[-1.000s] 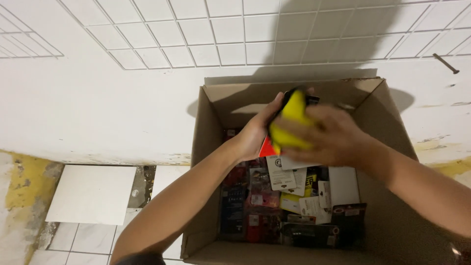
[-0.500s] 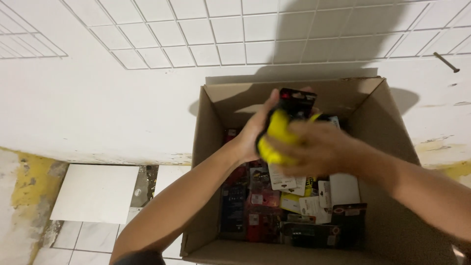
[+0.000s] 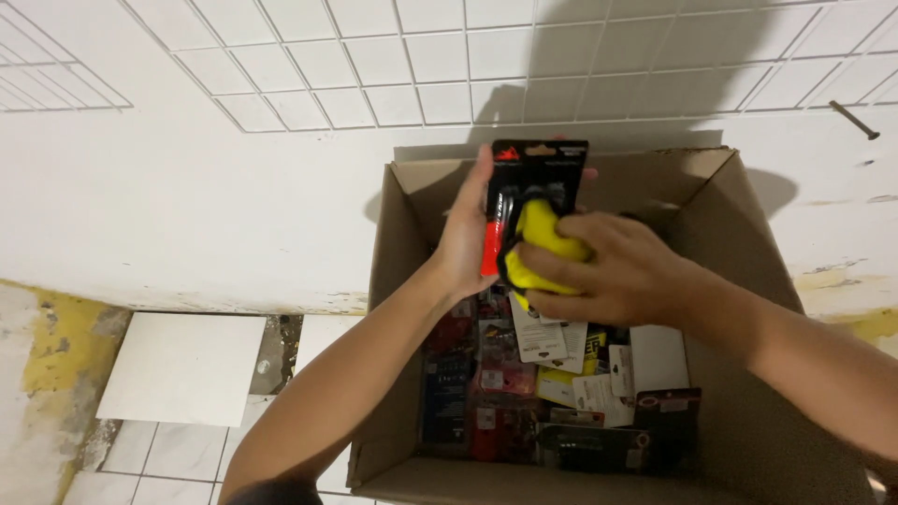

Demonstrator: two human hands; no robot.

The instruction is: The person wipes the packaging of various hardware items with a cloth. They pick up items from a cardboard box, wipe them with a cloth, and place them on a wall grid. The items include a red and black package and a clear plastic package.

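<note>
— so where's the pack? [image 3: 535, 201]
— upright above the cardboard box [image 3: 398, 281], long axis vertical. left hand [image 3: 468, 238] grips its left edge; right hand [image 3: 613, 271] is closed over the yellow part low on its front.
— hands close together?
— nearly touching, both clamped on it.
— and in the box?
— small packaged goods [image 3: 552, 393], red, black and white, piled below the hands.

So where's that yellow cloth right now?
The yellow cloth is under the right hand, pressed against the black packet above the open cardboard box.
</note>
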